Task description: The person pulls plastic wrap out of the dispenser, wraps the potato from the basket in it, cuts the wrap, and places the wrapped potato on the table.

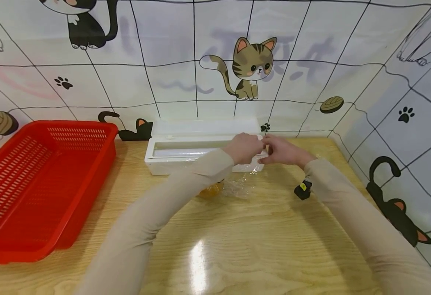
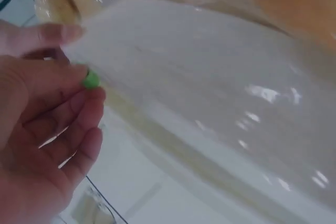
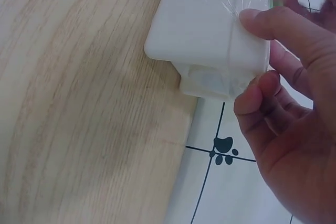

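A white plastic-wrap dispenser [image 1: 160, 167] stands at the back of the table, its lid [image 1: 204, 126] raised and a roll of film [image 1: 178, 153] inside. At its right end my left hand [image 1: 245, 148] pinches a small green slider [image 2: 91, 80] on the dispenser's edge. My right hand [image 1: 285, 151] grips the same end, thumb on the front face and fingers curled behind in the right wrist view. Clear plastic wrap [image 1: 239, 187] hangs over the front onto the table. An orange item [image 1: 210, 191] lies by the wrap, partly hidden by my left sleeve.
A red plastic basket [image 1: 65, 229] stands on the left of the wooden table [image 1: 259, 246]. Cat-printed wall covering [image 1: 171, 78] rises right behind the dispenser and along the right side. A small black device [image 1: 303, 190] sits at my right wrist.
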Demonstrator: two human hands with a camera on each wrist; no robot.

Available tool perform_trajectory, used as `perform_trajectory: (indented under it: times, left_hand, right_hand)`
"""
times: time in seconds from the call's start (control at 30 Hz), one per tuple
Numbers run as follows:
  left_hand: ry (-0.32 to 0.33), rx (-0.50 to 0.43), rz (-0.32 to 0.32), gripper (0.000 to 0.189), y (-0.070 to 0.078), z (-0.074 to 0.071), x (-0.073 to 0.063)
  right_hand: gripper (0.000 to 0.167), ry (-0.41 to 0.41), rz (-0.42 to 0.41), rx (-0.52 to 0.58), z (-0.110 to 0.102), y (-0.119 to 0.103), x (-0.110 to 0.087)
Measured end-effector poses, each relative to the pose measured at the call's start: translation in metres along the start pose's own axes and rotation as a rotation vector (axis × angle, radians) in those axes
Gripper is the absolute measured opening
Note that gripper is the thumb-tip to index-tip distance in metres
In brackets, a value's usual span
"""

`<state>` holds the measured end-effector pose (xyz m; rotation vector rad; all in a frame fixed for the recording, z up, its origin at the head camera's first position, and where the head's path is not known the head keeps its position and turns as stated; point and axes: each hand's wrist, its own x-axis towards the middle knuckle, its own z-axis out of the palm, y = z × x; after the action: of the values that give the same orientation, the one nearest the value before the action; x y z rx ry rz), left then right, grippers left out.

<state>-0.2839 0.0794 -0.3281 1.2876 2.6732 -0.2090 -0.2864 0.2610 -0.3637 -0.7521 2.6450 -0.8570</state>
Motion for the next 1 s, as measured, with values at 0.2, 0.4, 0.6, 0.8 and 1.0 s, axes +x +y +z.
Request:
perform_trajectory:
  times: [0.2,0.4,0.6,0.8,1.0]
  left_hand:
    - [-0.036,-0.079,-0.049,0.018,-0.037,0.008,-0.035]
    - [-0.030,-0.118,-0.058,0.018,-0.061,0.016,-0.066]
    - [-0.042,-0.161,-0.071,0.016,-0.069,0.020,-0.084]
    - [-0.043,-0.164,-0.086,0.014,-0.081,0.022,-0.105]
    - [-0.010,-0.195,-0.125,0.019,-0.113,0.030,-0.143]
  right_hand:
    - [0.021,-0.042,0.074,-0.046,-0.007,-0.006,0.003]
    - [0.021,-0.065,0.106,-0.065,-0.010,-0.013,0.003]
    - [0.022,-0.083,0.136,-0.037,-0.006,-0.015,0.003]
    - [0.022,-0.086,0.125,-0.035,-0.003,-0.017,0.003]
    - [0.021,-0.065,0.112,-0.048,-0.006,-0.018,0.002]
